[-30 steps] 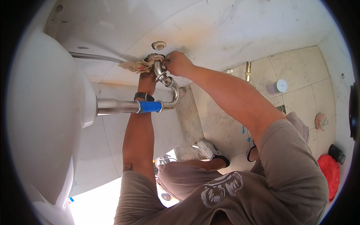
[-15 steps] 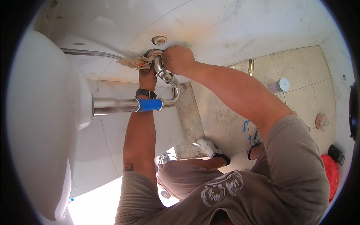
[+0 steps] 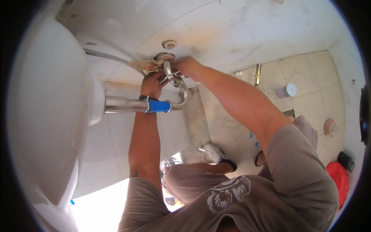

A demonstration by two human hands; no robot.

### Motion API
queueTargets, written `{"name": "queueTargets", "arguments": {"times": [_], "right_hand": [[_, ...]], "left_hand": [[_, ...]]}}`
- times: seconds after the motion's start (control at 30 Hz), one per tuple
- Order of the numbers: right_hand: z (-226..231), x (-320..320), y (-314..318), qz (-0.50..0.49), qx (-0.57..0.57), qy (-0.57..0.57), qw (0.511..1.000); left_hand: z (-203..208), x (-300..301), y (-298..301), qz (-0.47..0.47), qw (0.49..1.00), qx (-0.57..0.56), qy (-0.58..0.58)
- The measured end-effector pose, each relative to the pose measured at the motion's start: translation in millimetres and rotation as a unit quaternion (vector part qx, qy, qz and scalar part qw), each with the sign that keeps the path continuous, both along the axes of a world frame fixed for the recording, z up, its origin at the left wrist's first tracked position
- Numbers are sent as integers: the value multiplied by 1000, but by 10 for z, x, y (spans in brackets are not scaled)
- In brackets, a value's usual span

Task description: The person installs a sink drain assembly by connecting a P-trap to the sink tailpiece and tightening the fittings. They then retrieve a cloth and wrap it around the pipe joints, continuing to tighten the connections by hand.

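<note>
A shiny metal drain trap (image 3: pixel 184 96) curves from the sink's tailpipe up to the hole in the wall. Around its upper pipe sits a thin metal flange (image 3: pixel 169 77), seen almost edge-on. My left hand (image 3: pixel 151 84) grips the flange's left edge, its fingers partly hidden behind the pipe. On the opposite edge my right hand (image 3: pixel 188 69) pinches the flange with bent fingers. A crumpled tan wrapping (image 3: pixel 148 66) with a reddish mark is bunched round the pipe at the wall. A blue sleeve (image 3: pixel 159 106) covers the joint above my left forearm.
The white sink (image 3: pixel 46 104) fills the left side. A braided hose (image 3: pixel 108 57) runs from it toward the wall. Another hole (image 3: pixel 169 44) lies beside the pipe's entry. On the tiled floor are a brass fitting (image 3: pixel 258 74), a white-topped can (image 3: pixel 290 89) and a red bag (image 3: pixel 337 181).
Both hands have shifted from the wall end of the pipe down to the flange. The flange now shows between them, and the view has moved slightly.
</note>
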State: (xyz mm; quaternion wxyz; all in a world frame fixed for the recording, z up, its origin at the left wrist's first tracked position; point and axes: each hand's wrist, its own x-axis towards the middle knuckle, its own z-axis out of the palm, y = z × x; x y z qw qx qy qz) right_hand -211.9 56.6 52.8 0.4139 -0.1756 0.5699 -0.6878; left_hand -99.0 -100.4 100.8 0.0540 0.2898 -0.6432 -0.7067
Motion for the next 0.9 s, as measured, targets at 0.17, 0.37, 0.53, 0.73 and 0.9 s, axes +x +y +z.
{"name": "queueTargets", "arguments": {"times": [0.17,0.37,0.53,0.73,0.9], "right_hand": [[-220,135,-155,-36,-66,-140,987],[-537,181,-380,-75,-119,33,990],[-373,237,-380,-114,-162,-90,976],[-280,184,-198,-110,-149,-5,983],[-306,33,-176,-79,-88,96,988]], "left_hand": [[-11,-41,102,76,993,79,-40],[-58,-36,95,89,994,57,-25],[-92,-50,46,93,995,31,-22],[-358,-59,-228,-64,962,-266,15],[-430,-84,-534,-148,858,-485,74]]}}
